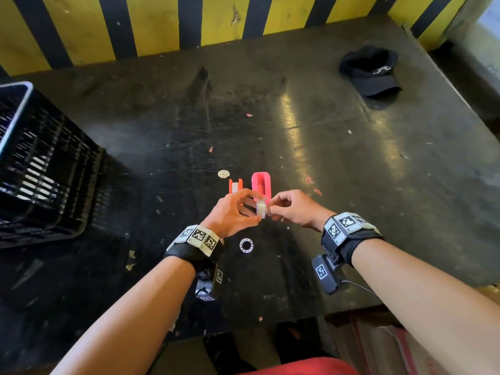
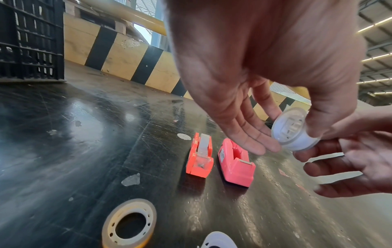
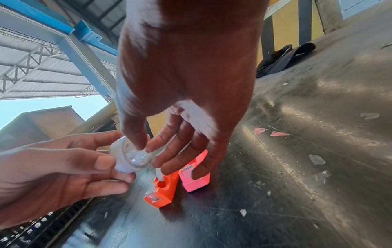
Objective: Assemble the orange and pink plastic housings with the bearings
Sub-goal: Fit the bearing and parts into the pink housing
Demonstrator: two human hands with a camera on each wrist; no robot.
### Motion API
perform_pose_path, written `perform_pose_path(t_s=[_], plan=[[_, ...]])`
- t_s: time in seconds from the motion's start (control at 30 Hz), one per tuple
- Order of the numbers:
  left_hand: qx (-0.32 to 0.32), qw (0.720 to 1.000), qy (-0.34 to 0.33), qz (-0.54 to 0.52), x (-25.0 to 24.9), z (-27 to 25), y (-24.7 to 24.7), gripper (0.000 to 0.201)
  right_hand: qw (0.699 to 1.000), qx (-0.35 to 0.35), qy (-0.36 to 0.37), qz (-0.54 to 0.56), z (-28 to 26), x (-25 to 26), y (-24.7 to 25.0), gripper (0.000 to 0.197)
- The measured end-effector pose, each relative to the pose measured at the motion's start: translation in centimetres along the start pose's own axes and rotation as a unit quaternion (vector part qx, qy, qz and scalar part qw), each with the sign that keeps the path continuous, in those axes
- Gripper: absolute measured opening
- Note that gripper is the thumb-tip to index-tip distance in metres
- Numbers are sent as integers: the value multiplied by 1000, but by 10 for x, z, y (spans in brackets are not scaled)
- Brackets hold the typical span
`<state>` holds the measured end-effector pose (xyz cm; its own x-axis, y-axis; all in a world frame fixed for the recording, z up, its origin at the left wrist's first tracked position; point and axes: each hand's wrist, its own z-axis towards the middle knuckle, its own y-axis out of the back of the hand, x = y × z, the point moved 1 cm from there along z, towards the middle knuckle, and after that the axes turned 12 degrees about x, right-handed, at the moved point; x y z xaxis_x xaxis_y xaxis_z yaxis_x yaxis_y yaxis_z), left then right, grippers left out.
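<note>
Both hands on one white roll, pink housing lies straight ahead of the grip.

Your left hand pinches the white tape roll with its hub by the rim, thumb on top and fingertips under, and your right hand pinches the hub face from the other side, so the roll's axis runs left to right between your hands, above the table. The pink housing sits just beyond the roll, open slot up, long axis pointing away from you; the orange housing stands just beside it on the left, parallel, seemingly already loaded. My read: the roll needs to go forward and down into the pink slot, axis kept crosswise. Either hand is about equally near. A second roll lies flat near your left wrist.
</note>
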<state>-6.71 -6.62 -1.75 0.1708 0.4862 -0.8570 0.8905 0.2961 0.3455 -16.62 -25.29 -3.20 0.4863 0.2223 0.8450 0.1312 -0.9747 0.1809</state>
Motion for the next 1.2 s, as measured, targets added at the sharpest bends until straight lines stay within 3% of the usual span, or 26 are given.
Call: perform_pose_path(t_s=[0.27, 0.47, 0.67, 0.77, 0.9, 0.97, 1.07, 1.2], plan=[[-10, 1000, 10, 8, -2, 15, 7, 47, 998, -62, -8, -3, 14, -2, 14, 6], [-12, 1000, 8, -2, -4, 24, 11, 43, 999, -27, 24, 31, 25, 7, 11, 15], [-4, 1000, 13, 17, -6, 26, 16, 41, 998, -36, 10, 44, 30, 4, 15, 4], [-10, 999, 22, 40, -4, 29, 20, 42, 998, -44, 1, -46, 40, -1, 21, 36], [-16, 997, 33, 71, -2, 35, 29, 44, 975, 28, -45, -218, 62, -5, 27, 118], [-14, 995, 39, 95, -2, 38, 34, 45, 956, 39, -68, -284, 78, -7, 27, 142], [-18, 991, 39, 125, -2, 41, 40, 45, 934, 35, -86, -345, 95, -10, 20, 146], [-11, 986, 40, 162, -7, 40, 46, 46, 933, -14, -63, -353, 95, -9, 13, 120]])
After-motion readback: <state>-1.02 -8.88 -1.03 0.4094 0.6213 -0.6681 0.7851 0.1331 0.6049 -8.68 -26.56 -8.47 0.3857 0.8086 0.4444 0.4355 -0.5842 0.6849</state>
